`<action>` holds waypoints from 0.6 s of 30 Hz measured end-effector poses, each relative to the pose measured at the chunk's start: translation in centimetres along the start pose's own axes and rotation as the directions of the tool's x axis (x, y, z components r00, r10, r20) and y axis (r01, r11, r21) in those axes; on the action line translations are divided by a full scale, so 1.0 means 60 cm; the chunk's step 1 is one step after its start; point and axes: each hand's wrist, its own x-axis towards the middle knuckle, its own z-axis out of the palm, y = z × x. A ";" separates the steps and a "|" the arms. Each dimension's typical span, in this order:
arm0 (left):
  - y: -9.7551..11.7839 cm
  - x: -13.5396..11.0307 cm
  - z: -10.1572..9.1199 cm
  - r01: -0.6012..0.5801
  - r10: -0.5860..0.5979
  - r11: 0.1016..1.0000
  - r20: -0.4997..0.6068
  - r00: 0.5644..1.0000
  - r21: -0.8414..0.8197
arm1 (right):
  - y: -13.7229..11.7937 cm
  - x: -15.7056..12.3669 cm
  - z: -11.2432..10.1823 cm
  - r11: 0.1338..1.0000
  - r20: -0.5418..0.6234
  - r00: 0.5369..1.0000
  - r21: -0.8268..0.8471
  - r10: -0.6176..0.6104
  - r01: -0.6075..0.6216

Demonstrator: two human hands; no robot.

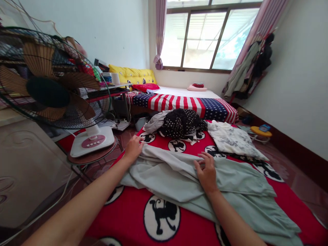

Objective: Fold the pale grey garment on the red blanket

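Observation:
Pale grey-green trousers (pixel 174 171) lie sideways across a red blanket with monkey prints (pixel 133 215), creased near the waist, with both legs stretching to the right. At the upper left corner of the trousers, my left hand (pixel 133 148) has its fingers closed on the cloth edge. My right hand (pixel 207 172) rests over the middle of the trousers, its fingers loosely bent and apart, thumb away from them. Beyond the trousers is a heap of dark dotted clothing (pixel 180 123) with a grey garment. To its right lies a white patterned garment (pixel 233 138), laid flat.
A fan (pixel 48 92) stands on a round stool (pixel 97 155) to the left, near a cluttered desk (pixel 120 90). Behind is a bed with a flag-patterned cover (pixel 176 104). Clothes (pixel 252 68) hang at right above a small yellow stool (pixel 261 131).

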 end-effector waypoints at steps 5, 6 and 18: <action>0.068 -0.052 0.023 -0.375 0.367 0.927 0.175 0.914 0.013 | -0.043 -0.014 -0.006 0.908 0.343 0.860 -0.044 -0.378 0.417; 0.073 -0.060 0.025 -0.446 0.426 0.894 0.226 0.876 0.046 | -0.047 -0.016 -0.006 0.881 0.391 0.820 -0.044 -0.419 0.471; 0.118 -0.110 0.012 -0.442 0.397 0.894 0.336 0.854 0.069 | -0.069 -0.027 -0.011 0.869 0.550 0.718 0.028 -0.426 0.494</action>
